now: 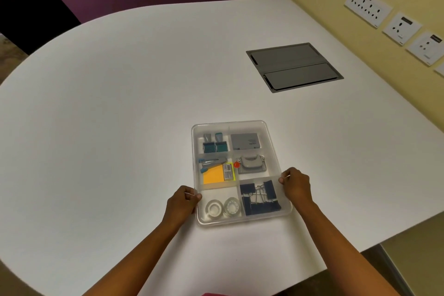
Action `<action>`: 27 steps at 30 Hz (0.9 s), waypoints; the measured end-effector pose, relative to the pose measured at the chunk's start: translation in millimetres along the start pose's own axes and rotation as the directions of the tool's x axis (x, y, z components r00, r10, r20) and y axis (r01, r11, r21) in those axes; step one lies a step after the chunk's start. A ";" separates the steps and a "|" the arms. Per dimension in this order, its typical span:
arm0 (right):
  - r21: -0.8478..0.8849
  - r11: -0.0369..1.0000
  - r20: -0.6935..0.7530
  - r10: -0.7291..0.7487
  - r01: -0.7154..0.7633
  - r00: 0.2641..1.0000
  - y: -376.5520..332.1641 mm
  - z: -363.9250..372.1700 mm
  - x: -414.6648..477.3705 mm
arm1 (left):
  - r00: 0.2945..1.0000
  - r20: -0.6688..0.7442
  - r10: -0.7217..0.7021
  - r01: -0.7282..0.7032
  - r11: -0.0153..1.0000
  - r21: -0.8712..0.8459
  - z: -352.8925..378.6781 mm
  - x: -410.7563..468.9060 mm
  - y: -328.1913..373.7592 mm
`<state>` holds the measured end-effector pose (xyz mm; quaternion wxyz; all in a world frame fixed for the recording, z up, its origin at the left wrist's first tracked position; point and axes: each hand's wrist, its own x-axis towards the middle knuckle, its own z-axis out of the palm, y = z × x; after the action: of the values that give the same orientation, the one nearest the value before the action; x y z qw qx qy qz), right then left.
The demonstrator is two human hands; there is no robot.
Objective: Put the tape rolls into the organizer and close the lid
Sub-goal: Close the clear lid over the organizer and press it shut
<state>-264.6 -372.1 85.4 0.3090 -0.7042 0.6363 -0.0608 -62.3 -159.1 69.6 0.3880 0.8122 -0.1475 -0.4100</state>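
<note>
A clear plastic organizer (pixel 229 123) with several compartments lies on the white table in front of me. Two clear tape rolls (pixel 213 209) (pixel 232 206) lie side by side in its near-left compartment. The contents look slightly hazy, as if a clear lid lies flat on top. My left hand (pixel 182 202) pinches the organizer's left rim beside the tape rolls. My right hand (pixel 296 184) pinches the right rim beside the binder clips (pixel 260 197).
Other compartments hold orange sticky notes (pixel 212 174), a stapler, a hole punch (pixel 252 163), stamps (pixel 215 145) and a grey box (pixel 245 141). A grey cable hatch (pixel 294 66) is set into the table at the far right. Wall sockets (pixel 367 6) line the right wall.
</note>
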 end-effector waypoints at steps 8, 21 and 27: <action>0.042 0.999 0.096 0.013 -0.018 0.995 -45.4 0.2 69.0 | 0.999 -0.016 -0.033 0.032 0.998 -0.052 -7.1 65.4 39.9; 0.172 0.985 0.175 -0.020 -0.010 0.984 -104.0 11.8 162.3 | 0.999 -0.027 -0.044 0.039 0.987 -0.157 -24.0 170.1 110.7; 0.072 0.991 0.350 0.079 -0.111 0.933 -110.9 16.7 185.2 | 0.998 0.041 -0.038 0.041 0.995 -0.095 -23.1 186.5 113.9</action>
<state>-127.5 -539.1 72.0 0.4502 -0.6576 0.6019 0.0503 80.4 -326.0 60.7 0.4155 0.7872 -0.1191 -0.4399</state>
